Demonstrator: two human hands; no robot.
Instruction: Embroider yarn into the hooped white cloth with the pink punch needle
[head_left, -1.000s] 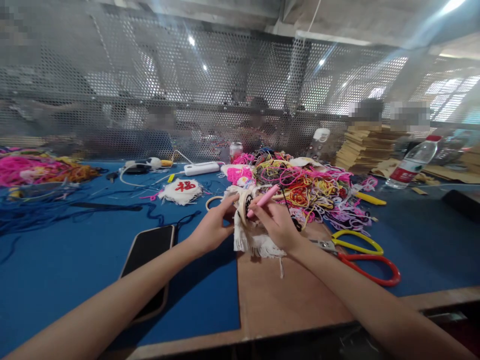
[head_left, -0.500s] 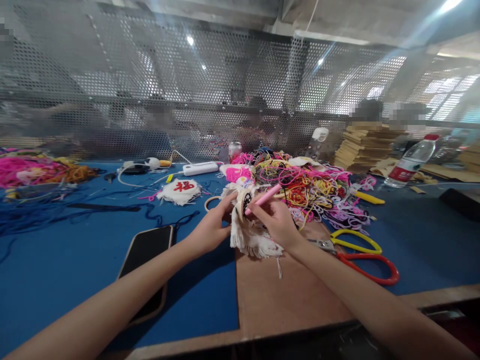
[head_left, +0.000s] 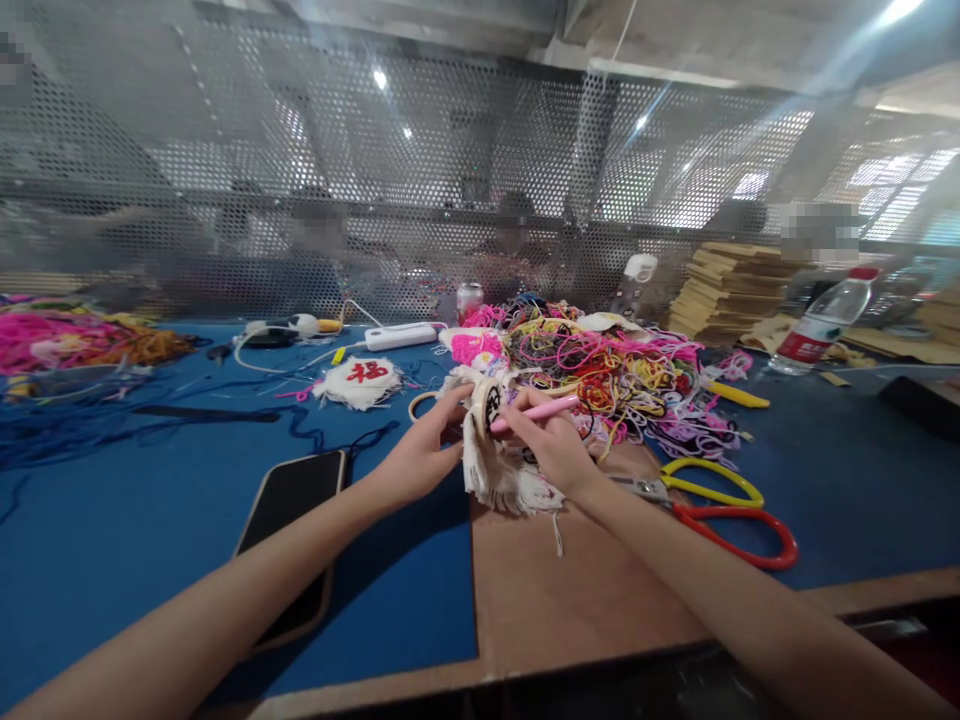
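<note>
My left hand (head_left: pixel 420 455) grips the left edge of a small round hoop wrapped in fringed white cloth (head_left: pixel 491 455), held upright over the brown board (head_left: pixel 570 590). A black mark shows on the cloth's face. My right hand (head_left: pixel 551 440) pinches a pink pen-shaped tool (head_left: pixel 536 412) whose tip touches the cloth's face. Behind both hands lies a big tangle of pink, yellow and red yarn (head_left: pixel 607 370).
A dark phone (head_left: pixel 289 530) lies on the blue mat at the left. Scissors with yellow and red handles (head_left: pixel 720 510) lie at the right. A finished white piece with a red character (head_left: pixel 361 378), a power strip (head_left: pixel 401 336), a water bottle (head_left: pixel 821 325) and stacked cardboard (head_left: pixel 731 285) stand farther back.
The pink tool has tilted from steep to nearly level, its tip still at the cloth. The hoop has turned slightly, and both hands have stayed in place.
</note>
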